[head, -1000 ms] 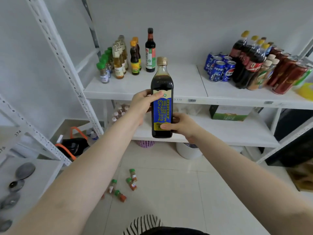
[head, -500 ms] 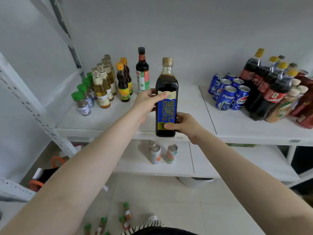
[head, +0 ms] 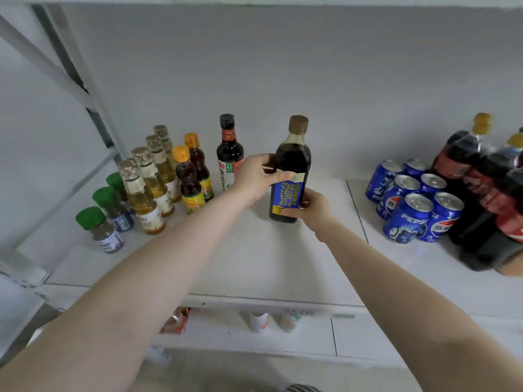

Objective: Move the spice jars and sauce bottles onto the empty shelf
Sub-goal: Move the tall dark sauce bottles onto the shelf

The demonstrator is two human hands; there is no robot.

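The dark sauce bottle is hovering upright at the shelf — right of the other bottles. Both hands are gripping it: left hand wrapping mid-body, right hand cupping the base. Lowering it flat before loosening the fingers seems wise — it is tall and tippy.

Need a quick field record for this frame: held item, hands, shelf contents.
held: dark sauce bottle, blue label, upright
left hand: grips bottle's upper body
right hand: grips bottle near base
bottle contact: at or just above shelf; cannot tell
shelf left: green-capped spice jars, oil bottles, black-capped sauce bottle
shelf right: Pepsi cans, cola bottles
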